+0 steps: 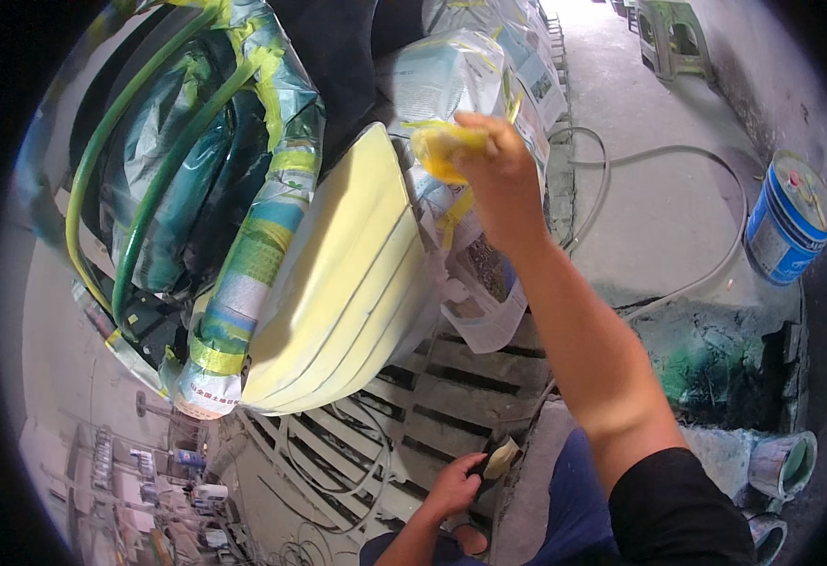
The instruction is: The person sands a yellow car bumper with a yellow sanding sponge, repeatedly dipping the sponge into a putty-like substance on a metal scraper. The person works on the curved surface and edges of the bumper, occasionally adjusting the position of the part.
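Note:
My right hand [493,179] grips a soft-looking yellow piece [442,151], raised over the paper-and-tape masking [446,75] at the upper right of a pale yellow, smoothly curved panel [328,274] with grooves along it. Low in the view, my left hand [456,486] is closed on a small dark, flat tool [498,457] with a cream-coloured face, over the slatted floor. Left of the panel runs a tube [258,245] wrapped in paper and green tape, beside green curved bars [163,165].
A blue metal drum [786,222] and a plastic stool [673,42] stand at right along the wall. A hose [725,170] loops over the concrete floor; metal slats [432,406] lie underneath. Open cans [776,467] sit lower right. Cluttered shelving [130,481] shows lower left.

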Demonstrator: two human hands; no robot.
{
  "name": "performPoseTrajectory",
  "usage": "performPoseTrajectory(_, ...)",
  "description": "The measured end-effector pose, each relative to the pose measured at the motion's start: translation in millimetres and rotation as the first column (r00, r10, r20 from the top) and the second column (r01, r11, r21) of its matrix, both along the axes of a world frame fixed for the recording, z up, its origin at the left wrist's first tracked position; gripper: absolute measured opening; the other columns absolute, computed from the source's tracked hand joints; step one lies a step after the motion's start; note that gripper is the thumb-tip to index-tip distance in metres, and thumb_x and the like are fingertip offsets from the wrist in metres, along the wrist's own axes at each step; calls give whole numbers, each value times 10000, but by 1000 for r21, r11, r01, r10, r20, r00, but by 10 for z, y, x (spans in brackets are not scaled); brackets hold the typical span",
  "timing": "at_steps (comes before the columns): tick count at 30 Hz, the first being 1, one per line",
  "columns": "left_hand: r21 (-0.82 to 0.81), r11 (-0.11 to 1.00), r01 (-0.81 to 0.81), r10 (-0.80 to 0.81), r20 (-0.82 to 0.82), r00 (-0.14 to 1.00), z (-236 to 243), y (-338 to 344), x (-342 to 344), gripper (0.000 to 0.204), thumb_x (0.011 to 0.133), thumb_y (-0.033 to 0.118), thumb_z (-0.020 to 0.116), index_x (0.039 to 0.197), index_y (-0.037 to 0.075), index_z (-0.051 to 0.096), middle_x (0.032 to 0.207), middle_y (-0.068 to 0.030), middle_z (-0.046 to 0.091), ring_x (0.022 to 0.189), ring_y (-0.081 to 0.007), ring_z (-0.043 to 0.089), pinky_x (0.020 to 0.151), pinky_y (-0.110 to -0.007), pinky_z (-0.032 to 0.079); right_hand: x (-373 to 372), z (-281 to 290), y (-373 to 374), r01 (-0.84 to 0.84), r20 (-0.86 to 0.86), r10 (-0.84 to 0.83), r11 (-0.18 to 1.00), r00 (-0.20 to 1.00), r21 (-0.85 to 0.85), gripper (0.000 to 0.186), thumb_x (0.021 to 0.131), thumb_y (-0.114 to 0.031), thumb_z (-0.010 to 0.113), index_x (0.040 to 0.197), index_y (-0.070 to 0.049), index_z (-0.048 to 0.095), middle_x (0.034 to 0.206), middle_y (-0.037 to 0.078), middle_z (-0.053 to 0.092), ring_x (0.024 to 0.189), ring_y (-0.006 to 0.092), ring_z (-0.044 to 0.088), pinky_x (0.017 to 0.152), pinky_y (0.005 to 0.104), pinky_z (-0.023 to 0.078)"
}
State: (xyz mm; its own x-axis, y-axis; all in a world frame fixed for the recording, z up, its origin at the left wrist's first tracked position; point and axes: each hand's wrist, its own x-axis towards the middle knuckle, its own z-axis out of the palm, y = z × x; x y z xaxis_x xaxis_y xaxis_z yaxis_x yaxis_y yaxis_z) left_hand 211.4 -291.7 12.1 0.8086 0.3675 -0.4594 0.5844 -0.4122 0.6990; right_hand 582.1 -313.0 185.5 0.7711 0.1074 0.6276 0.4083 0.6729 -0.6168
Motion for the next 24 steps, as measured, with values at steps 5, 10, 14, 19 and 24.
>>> performPoseTrajectory(5,-6,998,-55,55,-6,998,-11,7,-39,440,784,40,478,1210,-14,568,1246,-171,578,1149,-277,561,985,-320,416,139,378,235,-197,2,199,970,980,143,369,850,-6,529,1218,2,514,1109,85,602,1000,150,585,883,260,454)
performPoseTrajectory(10,-47,996,-78,77,-29,997,-51,35,-127,475,802,44,475,1272,-5,531,1240,-137,580,1158,-234,548,975,-337,428,-230,33,93,-125,-110,112,986,988,-111,359,846,12,529,1204,8,521,1097,93,606,992,154,593,890,271,459)
performPoseTrajectory(14,-24,999,-41,42,21,999,-29,37,-48,474,799,46,474,1267,-2,537,1245,-141,579,1153,-237,552,975,-334,429,-277,-353,24,-293,-172,294,956,940,30,359,848,27,542,1206,16,525,1098,93,606,1007,151,592,889,271,464)
performPoseTrajectory(19,31,999,-20,20,-5,1000,80,-3,-9,475,788,56,479,1255,2,546,1223,-154,589,1132,-249,566,971,-335,432,17,93,89,86,125,-80,995,989,-44,342,870,9,537,1212,13,526,1109,102,611,1014,158,599,880,259,465)
performPoseTrajectory(24,23,999,-35,34,38,999,-43,64,-89,474,787,60,485,1254,4,548,1230,-155,585,1147,-251,557,986,-340,423,-35,402,105,251,354,-219,967,909,-44,285,845,-61,538,1123,-38,592,966,164,665,877,301,659,802,338,509)
